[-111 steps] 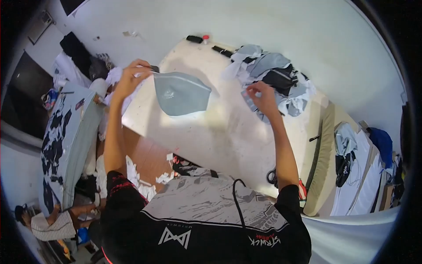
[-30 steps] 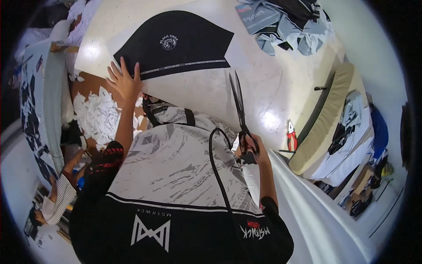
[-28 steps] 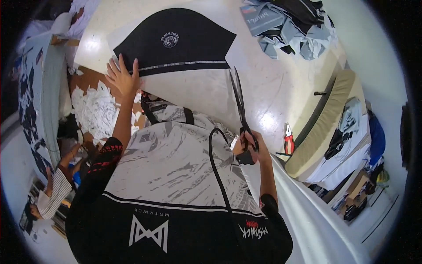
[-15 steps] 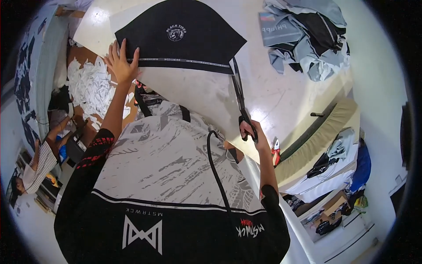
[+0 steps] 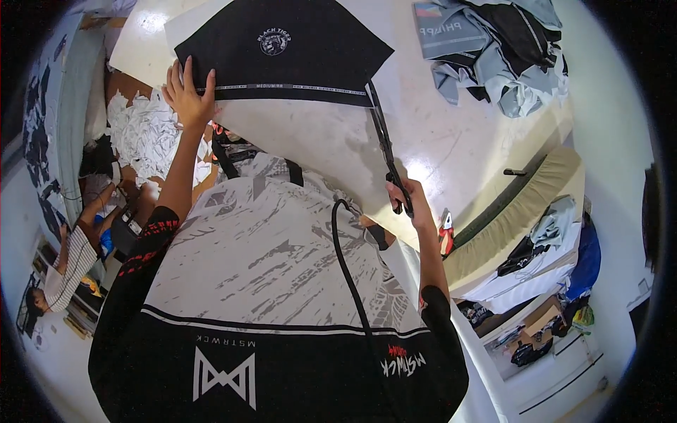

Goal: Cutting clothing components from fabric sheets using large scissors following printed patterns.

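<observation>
A black fabric panel with a curved far edge, a pale round emblem and a narrow printed strip along its near edge lies on the white table. My left hand rests on the panel's left corner, fingers spread. In my right hand is a pair of long dark scissors, its handles wrapped by my fingers. The scissor tips reach the panel's near right edge, at the end of the printed strip. White material shows beneath the panel along its left and right sides.
Grey and black cloth pieces are heaped at the far right of the table. A red-handled tool lies beside a long beige padded roll. White scraps cover the floor at left, where another person sits.
My right hand and the scissors have shifted slightly away from me, and the handles have turned more edge-on. The panel sits slightly higher in view; my left hand stays spread at its corner.
</observation>
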`<state>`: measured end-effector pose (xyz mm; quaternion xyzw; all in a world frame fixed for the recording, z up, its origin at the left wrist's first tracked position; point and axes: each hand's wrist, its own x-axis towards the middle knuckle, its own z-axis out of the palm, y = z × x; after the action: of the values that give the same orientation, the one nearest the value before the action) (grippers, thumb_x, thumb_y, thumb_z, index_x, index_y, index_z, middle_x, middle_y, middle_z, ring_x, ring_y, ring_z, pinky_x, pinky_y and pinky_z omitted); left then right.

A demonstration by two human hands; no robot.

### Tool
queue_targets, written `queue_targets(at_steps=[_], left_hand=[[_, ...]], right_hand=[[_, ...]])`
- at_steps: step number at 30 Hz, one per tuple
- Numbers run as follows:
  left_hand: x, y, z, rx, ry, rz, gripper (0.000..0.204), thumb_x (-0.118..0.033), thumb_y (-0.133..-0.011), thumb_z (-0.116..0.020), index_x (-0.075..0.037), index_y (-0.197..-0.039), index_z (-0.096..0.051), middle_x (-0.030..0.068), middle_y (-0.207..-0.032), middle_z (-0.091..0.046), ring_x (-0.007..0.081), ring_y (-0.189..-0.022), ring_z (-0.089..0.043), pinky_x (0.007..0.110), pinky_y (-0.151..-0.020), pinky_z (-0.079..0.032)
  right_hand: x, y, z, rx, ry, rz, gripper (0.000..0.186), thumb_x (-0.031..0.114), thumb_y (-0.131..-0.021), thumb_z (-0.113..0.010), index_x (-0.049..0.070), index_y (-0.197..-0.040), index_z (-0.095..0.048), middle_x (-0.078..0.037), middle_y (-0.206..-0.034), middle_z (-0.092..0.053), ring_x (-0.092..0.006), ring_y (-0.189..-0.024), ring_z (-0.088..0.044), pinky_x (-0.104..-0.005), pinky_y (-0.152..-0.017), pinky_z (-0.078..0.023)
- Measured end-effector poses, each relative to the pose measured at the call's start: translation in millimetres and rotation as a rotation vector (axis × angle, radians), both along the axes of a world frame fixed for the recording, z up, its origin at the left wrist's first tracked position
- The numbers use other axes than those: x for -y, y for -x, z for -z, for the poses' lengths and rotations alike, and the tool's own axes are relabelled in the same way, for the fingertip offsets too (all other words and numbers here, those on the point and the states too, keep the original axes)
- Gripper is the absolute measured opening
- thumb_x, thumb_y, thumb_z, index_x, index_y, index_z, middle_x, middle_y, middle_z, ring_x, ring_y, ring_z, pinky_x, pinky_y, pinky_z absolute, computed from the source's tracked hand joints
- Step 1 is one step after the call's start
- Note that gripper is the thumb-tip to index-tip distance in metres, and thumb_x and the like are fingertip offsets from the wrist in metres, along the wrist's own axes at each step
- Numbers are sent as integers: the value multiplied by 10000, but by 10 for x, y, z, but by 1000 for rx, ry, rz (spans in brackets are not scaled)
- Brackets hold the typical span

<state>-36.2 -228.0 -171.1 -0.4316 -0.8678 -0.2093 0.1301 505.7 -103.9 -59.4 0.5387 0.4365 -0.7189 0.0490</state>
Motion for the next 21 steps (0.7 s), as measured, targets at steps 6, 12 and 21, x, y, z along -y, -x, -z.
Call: queue_targets(at_steps=[6,12,21], left_hand=[[21,-15,-7,11,-7,13,652,-559,-967,-689,-218,-1513,-590,149,-1604,-486,346,-1537,-376,639,-1233,-198],[4,-5,20,15,-5,16,647,-563,-968,-689,-217,-1506,-594,153,-1608,-480,353,-1540,-368,644,-1239,-189],[10,14,-5,5,-8,50,628,-527,-981,-703,-195,-1505,-601,162,-1601,-485,349,-1521,-386,607,-1239,-191]], right_hand=[[34,-17,-26,64,-62,-47,338,327,-948,-824,94,-785,-641,55,-619,-531,-48,-535,-486,-251,-516,-345],[81,-5,-61,120,-88,-48,313,316,-923,-850,76,-809,-684,52,-600,-556,-42,-506,-486,-246,-486,-345],[164,-13,-82,168,-93,-18,381,319,-885,-896,84,-715,-648,49,-556,-528,-43,-468,-460,-246,-458,-316]])
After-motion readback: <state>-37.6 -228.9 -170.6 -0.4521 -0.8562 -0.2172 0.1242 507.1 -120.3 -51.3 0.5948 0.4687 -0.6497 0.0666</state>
